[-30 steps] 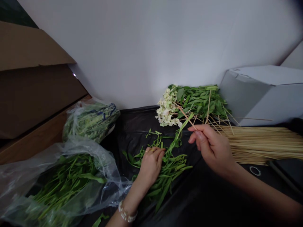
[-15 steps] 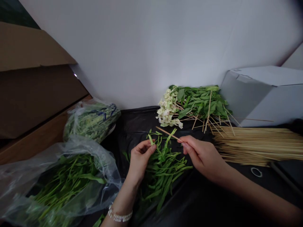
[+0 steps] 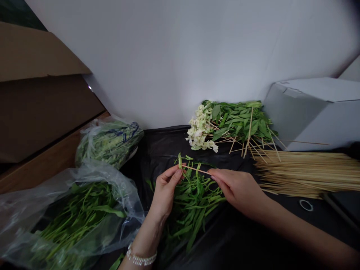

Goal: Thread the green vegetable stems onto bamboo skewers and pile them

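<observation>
My left hand pinches a short green stalk upright between thumb and fingers. My right hand pinches a thin bamboo skewer, whose tip touches the stalk at my left fingertips. Both hands hover over a loose pile of green leafy stems lying on black plastic sheeting. A beaded bracelet circles my left wrist.
Skewered greens and pale flowers lie against the white wall. A heap of bamboo skewers spreads at the right, before a white box. Two clear bags of greens sit at the left, beside a brown cardboard box.
My left hand rose off the pile with a stalk pinched in it. My right hand came down and left from the skewered greens, bringing the skewer's tip to the stalk.
</observation>
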A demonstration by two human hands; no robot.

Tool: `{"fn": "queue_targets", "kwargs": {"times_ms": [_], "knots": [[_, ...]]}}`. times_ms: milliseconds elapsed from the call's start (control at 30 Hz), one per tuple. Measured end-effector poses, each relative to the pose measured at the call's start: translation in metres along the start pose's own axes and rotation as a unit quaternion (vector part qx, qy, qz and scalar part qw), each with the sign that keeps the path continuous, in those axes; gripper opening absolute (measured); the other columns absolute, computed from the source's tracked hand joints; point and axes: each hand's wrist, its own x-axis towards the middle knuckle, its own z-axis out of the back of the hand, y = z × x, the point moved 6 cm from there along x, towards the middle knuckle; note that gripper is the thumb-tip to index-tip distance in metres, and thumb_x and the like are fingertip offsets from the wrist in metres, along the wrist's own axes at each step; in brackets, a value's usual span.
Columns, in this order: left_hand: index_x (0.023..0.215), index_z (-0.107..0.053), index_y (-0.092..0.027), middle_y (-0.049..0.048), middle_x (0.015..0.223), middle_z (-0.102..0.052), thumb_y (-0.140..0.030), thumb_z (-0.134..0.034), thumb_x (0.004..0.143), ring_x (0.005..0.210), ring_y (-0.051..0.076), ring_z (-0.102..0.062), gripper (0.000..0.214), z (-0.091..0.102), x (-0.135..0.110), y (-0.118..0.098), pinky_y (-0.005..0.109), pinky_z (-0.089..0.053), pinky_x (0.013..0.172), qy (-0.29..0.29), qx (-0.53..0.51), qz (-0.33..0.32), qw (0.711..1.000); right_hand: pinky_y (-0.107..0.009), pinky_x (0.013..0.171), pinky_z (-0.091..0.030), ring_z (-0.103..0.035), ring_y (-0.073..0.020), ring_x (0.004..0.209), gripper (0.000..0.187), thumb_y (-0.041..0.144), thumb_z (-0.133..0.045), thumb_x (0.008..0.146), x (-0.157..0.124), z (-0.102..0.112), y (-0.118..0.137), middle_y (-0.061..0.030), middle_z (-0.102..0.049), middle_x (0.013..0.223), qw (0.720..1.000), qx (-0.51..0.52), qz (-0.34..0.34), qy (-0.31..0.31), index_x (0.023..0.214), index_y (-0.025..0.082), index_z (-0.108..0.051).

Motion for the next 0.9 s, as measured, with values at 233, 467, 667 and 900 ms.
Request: {"fn": "queue_targets", "kwargs": {"times_ms": [233, 467, 667, 900], "knots": [[0.096, -0.079, -0.021, 0.0042, 0.092, -0.077, -0.037, -0.080, 0.071, 0.076, 0.014, -0.063, 0.030, 0.006, 0.001, 0.001, 0.023, -0.048, 0.073, -0.025, 0.025, -0.010, 0.999, -0.036, 0.079, -0.055, -0.071, -0.0201, 0.082, 0.031, 0.020, -0.040, 0.096, -0.001, -0.001, -0.001, -0.0071, -0.075, 0.099, 1.000, -0.015, -0.010, 0.007, 0.110, 0.021, -0.067], [0.092, -0.080, -0.022, 0.0023, 0.089, -0.076, -0.034, -0.080, 0.070, 0.076, 0.013, -0.062, 0.025, 0.010, 0.003, 0.000, 0.024, -0.048, 0.074, -0.043, 0.041, -0.033, 0.998, -0.036, 0.075, -0.055, -0.070, -0.0198, 0.078, 0.031, 0.020, -0.040, 0.095, -0.001, -0.001, -0.001, -0.0069, -0.075, 0.095, 1.000, -0.019, -0.009, 0.005, 0.109, 0.021, -0.068], [0.093, -0.079, -0.021, 0.0029, 0.091, -0.076, -0.035, -0.080, 0.070, 0.078, 0.014, -0.062, 0.026, 0.012, 0.004, 0.001, 0.024, -0.048, 0.074, -0.049, 0.034, -0.030, 0.998, -0.034, 0.073, -0.055, -0.070, -0.0192, 0.078, 0.032, 0.020, -0.039, 0.096, -0.001, 0.000, -0.001, -0.0064, -0.075, 0.093, 1.000, -0.019, -0.011, 0.001, 0.109, 0.021, -0.068], [0.091, -0.080, -0.022, 0.0011, 0.085, -0.074, -0.035, -0.081, 0.070, 0.073, 0.012, -0.058, 0.025, 0.010, 0.003, 0.001, 0.023, -0.045, 0.071, -0.034, 0.041, -0.027, 0.998, -0.034, 0.075, -0.054, -0.070, -0.0194, 0.078, 0.032, 0.021, -0.039, 0.096, -0.002, -0.002, -0.002, -0.0059, -0.074, 0.092, 1.000, -0.017, -0.015, 0.004, 0.109, 0.021, -0.068]]}}
